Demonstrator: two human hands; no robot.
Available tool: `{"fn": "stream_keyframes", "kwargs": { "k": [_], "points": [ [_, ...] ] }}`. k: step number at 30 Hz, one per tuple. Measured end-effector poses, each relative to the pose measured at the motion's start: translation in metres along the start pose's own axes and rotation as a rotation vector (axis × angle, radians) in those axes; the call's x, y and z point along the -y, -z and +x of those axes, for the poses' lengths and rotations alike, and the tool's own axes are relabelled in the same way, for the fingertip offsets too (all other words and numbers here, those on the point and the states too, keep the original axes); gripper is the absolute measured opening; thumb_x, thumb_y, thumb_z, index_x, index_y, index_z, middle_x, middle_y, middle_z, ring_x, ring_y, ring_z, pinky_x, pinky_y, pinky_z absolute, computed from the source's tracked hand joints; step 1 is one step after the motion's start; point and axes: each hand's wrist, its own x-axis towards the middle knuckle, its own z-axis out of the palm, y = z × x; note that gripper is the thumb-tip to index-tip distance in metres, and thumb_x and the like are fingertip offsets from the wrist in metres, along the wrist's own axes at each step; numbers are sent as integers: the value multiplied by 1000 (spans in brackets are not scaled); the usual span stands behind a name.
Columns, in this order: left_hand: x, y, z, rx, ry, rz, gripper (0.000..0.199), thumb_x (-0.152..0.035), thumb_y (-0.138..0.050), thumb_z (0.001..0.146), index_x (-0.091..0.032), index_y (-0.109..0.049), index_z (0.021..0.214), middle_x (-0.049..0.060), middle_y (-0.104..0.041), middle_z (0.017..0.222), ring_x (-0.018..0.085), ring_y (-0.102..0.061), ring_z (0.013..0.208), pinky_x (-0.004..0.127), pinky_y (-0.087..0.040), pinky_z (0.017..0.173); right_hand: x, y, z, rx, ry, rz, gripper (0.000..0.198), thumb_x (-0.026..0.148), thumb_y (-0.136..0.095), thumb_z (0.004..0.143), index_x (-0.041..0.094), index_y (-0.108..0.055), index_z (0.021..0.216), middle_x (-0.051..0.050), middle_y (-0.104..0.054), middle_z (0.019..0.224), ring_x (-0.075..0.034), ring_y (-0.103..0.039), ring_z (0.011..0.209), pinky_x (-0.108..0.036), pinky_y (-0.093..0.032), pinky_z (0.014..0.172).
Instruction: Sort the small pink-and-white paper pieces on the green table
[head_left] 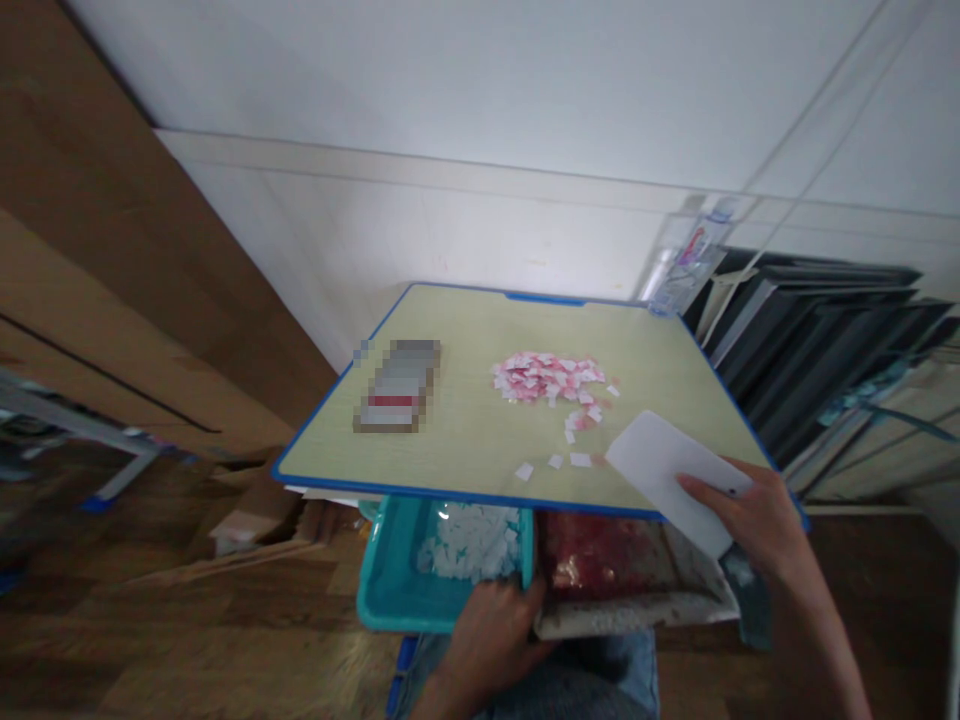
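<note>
My right hand (765, 515) is closed on a white flat card (664, 465) with rounded corners, its thumb lying on top. The card is tilted over the front right of a small pale yellow table (465, 450) with a blue edge. Beside the card's far end are a few loose paper bits (580, 460). Farther back lies a heap of pink and white paper bits (544, 378). Below the front edge, my left hand (495, 635) grips the right rim of a teal basin (405, 600). White pieces (472, 540) lie in the basin. Some left fingertips are hidden.
A tray with dark red contents (600, 560) sits beside the basin, above my lap. A blurred-out phone-like object (401, 385) lies on the table's left. A clear bottle (690, 265) stands at the back right corner. Dark folders (817, 320) stand to the right, cardboard (150, 300) left.
</note>
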Motion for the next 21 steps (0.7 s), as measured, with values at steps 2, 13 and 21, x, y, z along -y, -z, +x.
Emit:
{"fn": "stream_keyframes", "kwargs": {
  "k": [2,13,21],
  "points": [
    [1,-2,0,-20,-13,0,32,-39,-49,80,-20,-46,105,7,-59,84,26,-54,75,33,-40,62,6,-3,-2,12,30,-18,25,34,-59,63,10,-65,67,-6,-62,55,-17,-53,48,-26,-39,41],
    [1,-6,1,-3,14,-9,35,-42,-48,80,-20,-46,108,8,-59,84,26,-54,76,33,-39,65,12,-31,1,122,41,184,23,34,-61,63,12,-61,65,0,-52,48,-11,-44,43,-22,-31,37],
    [2,-6,2,-11,3,-7,31,-40,-47,80,-20,-47,103,7,-59,84,26,-54,75,32,-39,63,8,-33,15,28,13,203,25,33,-61,62,10,-63,70,-1,-53,51,-10,-43,44,-22,-31,38]
  ]
}}
